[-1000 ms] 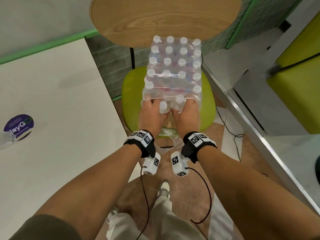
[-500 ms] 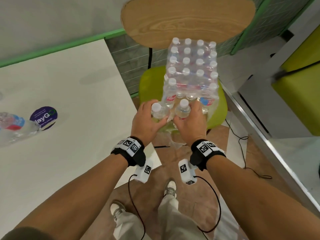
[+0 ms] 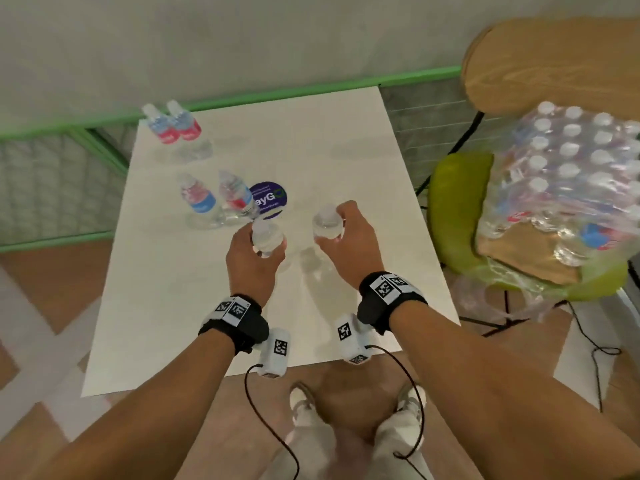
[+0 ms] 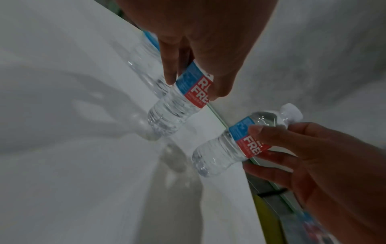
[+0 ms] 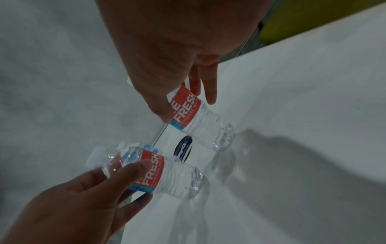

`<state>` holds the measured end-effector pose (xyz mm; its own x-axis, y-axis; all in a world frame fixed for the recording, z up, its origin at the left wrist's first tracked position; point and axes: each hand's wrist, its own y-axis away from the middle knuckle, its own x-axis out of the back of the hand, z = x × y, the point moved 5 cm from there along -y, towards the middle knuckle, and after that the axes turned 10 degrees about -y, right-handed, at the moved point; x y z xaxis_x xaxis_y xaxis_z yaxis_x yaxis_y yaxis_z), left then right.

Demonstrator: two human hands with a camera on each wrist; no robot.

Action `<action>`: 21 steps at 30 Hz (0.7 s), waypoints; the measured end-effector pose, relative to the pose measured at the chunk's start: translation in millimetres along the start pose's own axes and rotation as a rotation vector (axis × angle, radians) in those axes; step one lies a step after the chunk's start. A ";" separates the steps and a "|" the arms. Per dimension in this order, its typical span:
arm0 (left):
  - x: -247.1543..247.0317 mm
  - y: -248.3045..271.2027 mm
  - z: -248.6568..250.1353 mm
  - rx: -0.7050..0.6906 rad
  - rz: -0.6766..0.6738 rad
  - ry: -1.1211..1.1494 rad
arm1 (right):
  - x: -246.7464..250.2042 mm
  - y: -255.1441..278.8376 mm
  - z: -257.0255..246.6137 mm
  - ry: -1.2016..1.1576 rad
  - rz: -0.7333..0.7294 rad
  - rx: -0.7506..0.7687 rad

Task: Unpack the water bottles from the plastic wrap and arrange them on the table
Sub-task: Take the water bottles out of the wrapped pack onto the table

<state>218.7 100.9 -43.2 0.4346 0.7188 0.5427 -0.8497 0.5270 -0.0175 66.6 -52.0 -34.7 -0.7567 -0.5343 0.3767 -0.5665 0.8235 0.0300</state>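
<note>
A round dark blue sticker (image 3: 268, 199) with partly hidden white lettering lies flat on top of the white surface, near its middle; it also shows as a dark oval (image 5: 184, 148) in the right wrist view. At 3 o'clock stands a chair with a lime-green seat (image 3: 457, 202) and a rounded light wooden backrest (image 3: 550, 60) on black legs. A flat piece of brown cardboard (image 3: 519, 252) lies on the seat. Behind, at 12 o'clock, a pale grey wall (image 3: 242, 36) meets a bright green rail (image 3: 311, 90), with grey tiling (image 3: 48, 181) below it at 9 o'clock. The floor (image 3: 52, 271) is brown with pale bands. Thin black cables (image 3: 588, 341) trail across it at 4 o'clock.
</note>
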 end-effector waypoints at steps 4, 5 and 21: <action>53.2 -25.5 -46.4 0.060 0.098 -0.063 | -79.7 -15.0 -23.8 0.022 -0.112 0.043; 62.7 -32.8 -55.5 0.075 0.113 -0.083 | -96.2 -18.3 -28.2 0.025 -0.127 0.053; 87.5 -107.0 -99.7 0.021 0.136 -0.147 | -190.5 -46.8 -53.7 0.037 -0.081 0.077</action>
<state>377.5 152.7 -77.5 0.2685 0.7082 0.6530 -0.9042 0.4191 -0.0827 254.8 21.5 -58.1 -0.6961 -0.5898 0.4095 -0.6495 0.7603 -0.0090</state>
